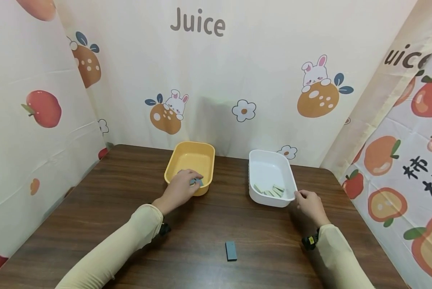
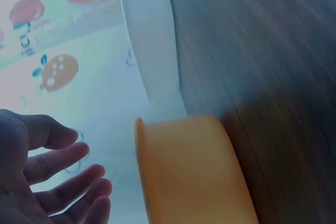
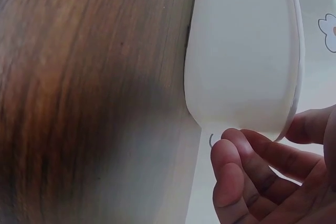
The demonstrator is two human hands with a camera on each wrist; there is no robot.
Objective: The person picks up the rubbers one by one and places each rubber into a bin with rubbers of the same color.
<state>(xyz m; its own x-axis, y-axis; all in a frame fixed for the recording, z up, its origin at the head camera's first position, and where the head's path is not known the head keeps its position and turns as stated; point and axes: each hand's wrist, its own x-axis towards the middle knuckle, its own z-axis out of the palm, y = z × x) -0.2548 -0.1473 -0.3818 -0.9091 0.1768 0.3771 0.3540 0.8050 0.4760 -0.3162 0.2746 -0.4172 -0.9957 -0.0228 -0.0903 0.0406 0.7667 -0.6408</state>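
My left hand (image 1: 179, 188) is over the near edge of a yellow plastic bin (image 1: 194, 158). Grey-blue blocks (image 1: 198, 182) show beside its fingers in the head view. From the left wrist, the hand (image 2: 58, 177) has loosely bent, spread fingers with nothing between them, next to the bin's wall (image 2: 194, 171). At the near right corner of a white plastic bin (image 1: 270, 168), my right hand (image 1: 311, 204) pinches the rim between thumb and fingers, also seen in the right wrist view. Several pale green-and-white blocks (image 1: 272, 192) lie in the near end of that bin.
One grey-blue rectangular block (image 1: 231, 251) lies alone on the dark wooden table (image 1: 197, 228), nearer to me than both bins. Behind the table hangs a printed curtain (image 1: 216, 68), with more printed cloth at both sides.
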